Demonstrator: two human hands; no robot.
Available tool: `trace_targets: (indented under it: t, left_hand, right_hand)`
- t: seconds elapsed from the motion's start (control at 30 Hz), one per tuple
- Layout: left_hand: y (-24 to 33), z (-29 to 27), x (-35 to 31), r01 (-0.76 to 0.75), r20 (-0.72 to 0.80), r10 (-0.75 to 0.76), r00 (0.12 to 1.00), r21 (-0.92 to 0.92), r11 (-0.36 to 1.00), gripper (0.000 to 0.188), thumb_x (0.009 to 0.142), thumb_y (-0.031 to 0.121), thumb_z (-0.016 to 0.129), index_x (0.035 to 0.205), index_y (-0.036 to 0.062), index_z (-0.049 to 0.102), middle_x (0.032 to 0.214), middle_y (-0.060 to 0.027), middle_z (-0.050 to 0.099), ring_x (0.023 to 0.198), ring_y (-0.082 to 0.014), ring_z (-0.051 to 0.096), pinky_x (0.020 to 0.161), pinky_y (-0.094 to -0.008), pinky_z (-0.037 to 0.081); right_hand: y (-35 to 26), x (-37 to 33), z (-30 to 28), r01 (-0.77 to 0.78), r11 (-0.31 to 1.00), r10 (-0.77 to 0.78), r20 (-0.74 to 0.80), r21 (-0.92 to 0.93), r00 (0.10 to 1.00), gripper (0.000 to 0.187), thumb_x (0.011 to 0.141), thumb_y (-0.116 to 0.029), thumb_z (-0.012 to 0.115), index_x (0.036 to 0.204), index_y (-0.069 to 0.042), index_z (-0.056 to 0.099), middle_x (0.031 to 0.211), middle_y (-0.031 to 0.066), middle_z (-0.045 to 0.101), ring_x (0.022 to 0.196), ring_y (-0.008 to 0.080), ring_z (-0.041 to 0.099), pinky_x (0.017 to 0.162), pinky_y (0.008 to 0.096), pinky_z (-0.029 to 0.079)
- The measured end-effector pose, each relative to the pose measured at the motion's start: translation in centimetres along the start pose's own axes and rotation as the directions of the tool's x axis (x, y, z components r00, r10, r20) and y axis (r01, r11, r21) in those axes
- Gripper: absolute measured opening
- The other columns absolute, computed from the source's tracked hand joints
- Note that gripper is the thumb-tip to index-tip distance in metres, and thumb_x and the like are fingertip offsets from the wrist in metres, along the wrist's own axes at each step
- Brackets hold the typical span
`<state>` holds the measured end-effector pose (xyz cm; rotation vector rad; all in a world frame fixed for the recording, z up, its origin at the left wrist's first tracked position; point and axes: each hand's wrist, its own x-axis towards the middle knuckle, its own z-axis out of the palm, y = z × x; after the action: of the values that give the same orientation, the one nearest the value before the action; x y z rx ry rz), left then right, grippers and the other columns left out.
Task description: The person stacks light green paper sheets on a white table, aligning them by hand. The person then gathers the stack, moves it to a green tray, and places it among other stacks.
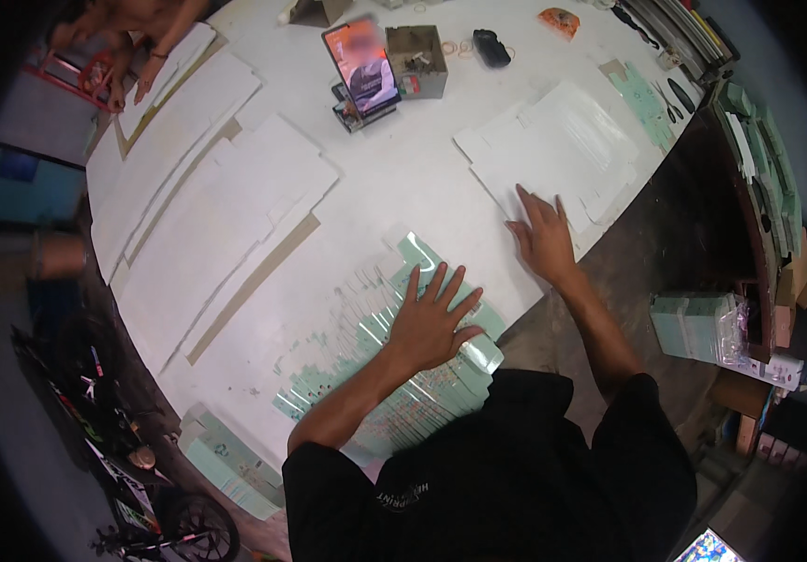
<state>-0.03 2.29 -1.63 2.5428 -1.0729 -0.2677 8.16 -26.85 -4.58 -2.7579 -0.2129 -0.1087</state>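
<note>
My left hand (pixel 432 323) lies with fingers spread on a fanned row of flat, pale-green printed card pieces (pixel 366 323), which overlap along the near side of the table. Beside its thumb, a glossy folded end (pixel 481 354) of one piece catches the light. My right hand (pixel 546 242) is held out to the right, fingers apart, at the near edge of a stack of flat white card sheets (pixel 563 140). Whether its fingertips touch the stack I cannot tell. Nothing shows in its grip.
More white sheets (pixel 235 187) lie in stacks on the left of the white table (pixel 394 178). At the back stand a phone (pixel 363 70) and a small grey box (pixel 419 64). Scissors (pixel 670 101) lie far right. Another person's hand (pixel 148 77) rests at the far left.
</note>
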Motion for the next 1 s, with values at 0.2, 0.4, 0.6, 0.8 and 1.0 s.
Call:
trace_targets:
  t: [0.2,0.4,0.6,0.8,1.0]
  left_hand:
    - [0.0,-0.1,-0.8,0.019,-0.049,-0.017,0.999,0.045,0.999,0.069,0.102,0.062,0.053,0.162,0.0263,0.045,0.172,-0.0175,0.030,0.159,-0.0450,0.024,0.119,-0.0811,0.010]
    - [0.0,0.0,-0.7,0.034,0.025,-0.035,0.999,0.062,0.998,0.070,0.103,0.063,0.051,0.163,0.0274,0.043,0.174,-0.0178,0.025,0.160,-0.0471,0.018,0.117,-0.0835,0.008]
    - [-0.4,0.5,-0.6,0.016,-0.046,-0.017,0.999,-0.019,1.000,0.061,0.106,0.053,0.054,0.159,0.0234,0.050,0.172,-0.0191,0.030,0.159,-0.0469,0.022,0.126,-0.0678,0.016]
    - [0.2,0.4,-0.6,-0.010,-0.132,0.014,0.991,0.028,1.000,0.056,0.105,0.032,0.059,0.154,0.0055,0.053,0.152,-0.0246,0.056,0.144,-0.0512,0.047,0.122,-0.0552,0.035]
    - [0.7,-0.5,-0.5,0.006,-0.108,-0.001,0.994,0.048,0.999,0.057,0.100,0.026,0.061,0.154,0.0066,0.053,0.164,-0.0288,0.038,0.151,-0.0512,0.037,0.124,-0.0662,0.025]
  right_hand:
    - [-3.1,-0.4,0.1,0.003,0.989,-0.020,-0.116,-0.150,0.993,0.085,0.092,-0.055,0.076,0.155,-0.005,0.047,0.154,0.0346,0.044,0.148,0.0542,0.036,0.118,0.0739,0.026]
    - [-2.9,-0.7,1.7,0.004,0.991,-0.019,-0.112,-0.136,0.994,0.073,0.096,-0.045,0.073,0.150,-0.001,0.050,0.153,0.0355,0.047,0.143,0.0564,0.041,0.115,0.0717,0.031]
    - [-4.3,-0.7,-0.3,-0.007,0.978,0.004,0.016,0.207,1.000,0.043,0.103,-0.016,0.062,0.143,0.000,0.057,0.139,0.0359,0.059,0.130,0.0536,0.056,0.108,0.0543,0.045]
    - [-7.6,-3.9,-3.1,0.150,0.987,-0.153,0.042,0.065,0.987,0.043,0.102,-0.013,0.064,0.140,0.005,0.061,0.111,0.0263,0.066,0.103,0.0421,0.064,0.087,0.0473,0.052]
    - [-7.5,-4.1,-0.4,0.175,0.982,-0.170,-0.071,0.076,0.983,0.049,0.097,-0.024,0.071,0.136,0.006,0.063,0.094,0.0220,0.065,0.088,0.0382,0.062,0.077,0.0469,0.052]
